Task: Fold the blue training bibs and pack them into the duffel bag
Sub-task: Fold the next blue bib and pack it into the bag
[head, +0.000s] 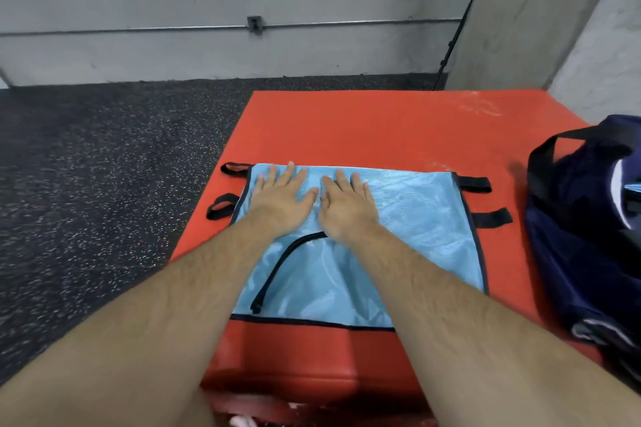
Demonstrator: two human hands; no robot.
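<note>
Bib (399, 218) of light blue mesh, spread flat on a red pad (381, 128), long axis running left to right across the person's front. Left hand (281, 198) and right hand (347, 204) lie side by side, palms down and fingers straight, pressing the far left part of the cloth; neither grips anything. Most of the bib lies to the right of the hands. Black strap loops (225, 204) stick out at both short ends. Duffel bag (582, 218) sits at the pad's right side, near the bib and nearer the right hand, with nothing between. Speckled floor (104, 166) lies to the left.
</note>
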